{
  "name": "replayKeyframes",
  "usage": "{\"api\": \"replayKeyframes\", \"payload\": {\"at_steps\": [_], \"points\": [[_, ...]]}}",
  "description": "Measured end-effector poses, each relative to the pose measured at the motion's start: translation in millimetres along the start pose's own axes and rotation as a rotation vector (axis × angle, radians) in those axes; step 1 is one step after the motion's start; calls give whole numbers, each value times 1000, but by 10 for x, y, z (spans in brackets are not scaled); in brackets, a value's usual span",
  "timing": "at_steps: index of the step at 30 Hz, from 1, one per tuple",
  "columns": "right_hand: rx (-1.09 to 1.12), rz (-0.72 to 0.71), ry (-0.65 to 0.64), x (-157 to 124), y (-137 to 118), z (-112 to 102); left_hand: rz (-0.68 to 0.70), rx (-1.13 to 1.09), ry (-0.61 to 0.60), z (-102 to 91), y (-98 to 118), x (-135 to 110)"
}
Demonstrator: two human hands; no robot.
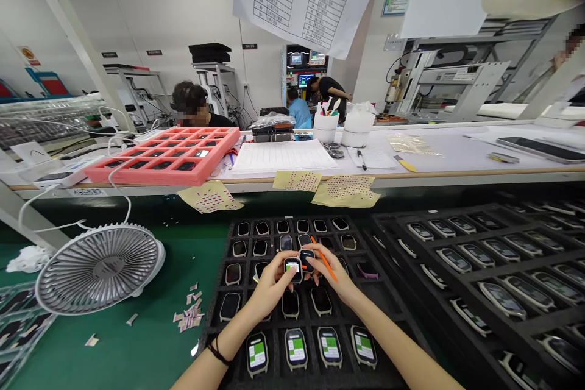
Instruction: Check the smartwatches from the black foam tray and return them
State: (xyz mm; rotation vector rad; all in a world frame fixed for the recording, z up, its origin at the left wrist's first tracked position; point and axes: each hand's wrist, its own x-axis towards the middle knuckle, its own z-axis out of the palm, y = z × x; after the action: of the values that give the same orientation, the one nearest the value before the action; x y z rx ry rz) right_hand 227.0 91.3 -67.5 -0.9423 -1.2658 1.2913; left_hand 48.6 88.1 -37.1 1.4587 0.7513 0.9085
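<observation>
My left hand [273,280] is closed on a smartwatch case [293,268] without a strap, its screen lit white and green. Right beside it, my right hand [336,277] grips a second smartwatch case [308,258] with a mostly dark screen. A slim orange stick, perhaps a pen [325,261], is also held in my right hand, slanting across the fingers. Both hands are above a black foam tray [388,301] of watch cases in compartments. In its front row several screens glow green and white; most others are dark. A purple item [368,270] lies in one right-hand compartment.
More black trays of watches [491,256] are on the right. A grey fan [103,271] stands at left, near small scattered packets [189,314]. Behind, a shelf [256,181] carries a pink foam tray [201,173], papers and white pots. Other people work farther back.
</observation>
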Motion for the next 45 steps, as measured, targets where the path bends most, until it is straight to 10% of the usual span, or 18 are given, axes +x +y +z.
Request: {"api": "replayKeyframes", "payload": {"at_steps": [45], "points": [[0,0,11,-15,-14,-5,-39,10,16,5,-33,17]]}}
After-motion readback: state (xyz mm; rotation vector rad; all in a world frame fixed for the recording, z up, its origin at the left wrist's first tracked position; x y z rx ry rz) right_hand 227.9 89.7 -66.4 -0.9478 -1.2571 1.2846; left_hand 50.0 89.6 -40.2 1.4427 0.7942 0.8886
